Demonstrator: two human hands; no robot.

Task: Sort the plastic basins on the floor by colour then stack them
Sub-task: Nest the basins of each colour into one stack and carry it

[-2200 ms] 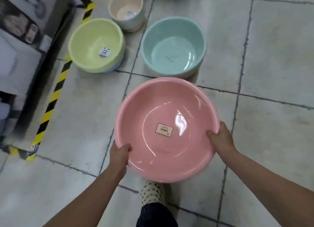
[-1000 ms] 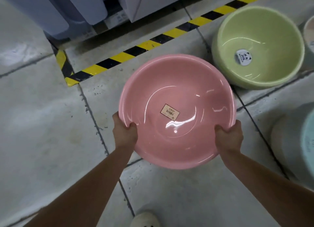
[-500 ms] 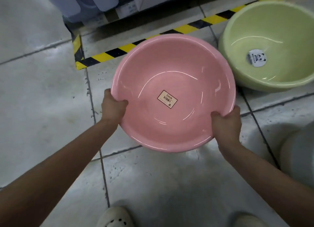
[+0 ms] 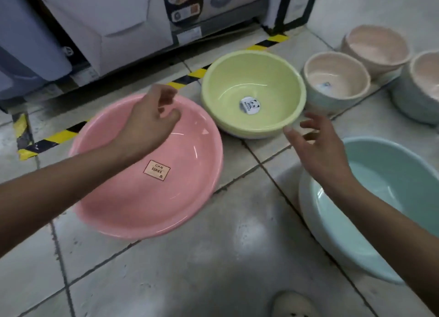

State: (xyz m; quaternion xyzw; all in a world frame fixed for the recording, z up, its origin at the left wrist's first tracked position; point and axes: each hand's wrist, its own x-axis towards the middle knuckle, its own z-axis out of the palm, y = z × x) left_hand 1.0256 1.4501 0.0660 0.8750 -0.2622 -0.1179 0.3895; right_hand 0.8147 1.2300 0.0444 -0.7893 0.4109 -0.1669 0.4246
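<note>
A wide pink basin (image 4: pixel 166 198) with a small label lies on the tiled floor at the left. My left hand (image 4: pixel 152 124) hovers above its far rim, fingers loosely curled, holding nothing. Just right of it stands a yellow-green basin (image 4: pixel 280 84) with a panda sticker. My right hand (image 4: pixel 316 145) is spread open close to that basin's near right rim, holding nothing. A light blue basin (image 4: pixel 389 171) sits at the right under my right forearm. Three smaller beige-lined basins stand behind: one (image 4: pixel 337 79), a farther one (image 4: pixel 377 46), and one (image 4: pixel 425 79) at the right edge.
A yellow-black hazard stripe (image 4: pixel 59 136) runs along the floor behind the pink basin. Behind it stand white and blue boxed goods (image 4: pixel 107 19) on a store shelf base. My shoe (image 4: pixel 294 305) shows at the bottom edge.
The pink basin went from both hands down onto the floor at the left. Both hands let go and lifted off it, the right one moving toward the yellow-green basin.
</note>
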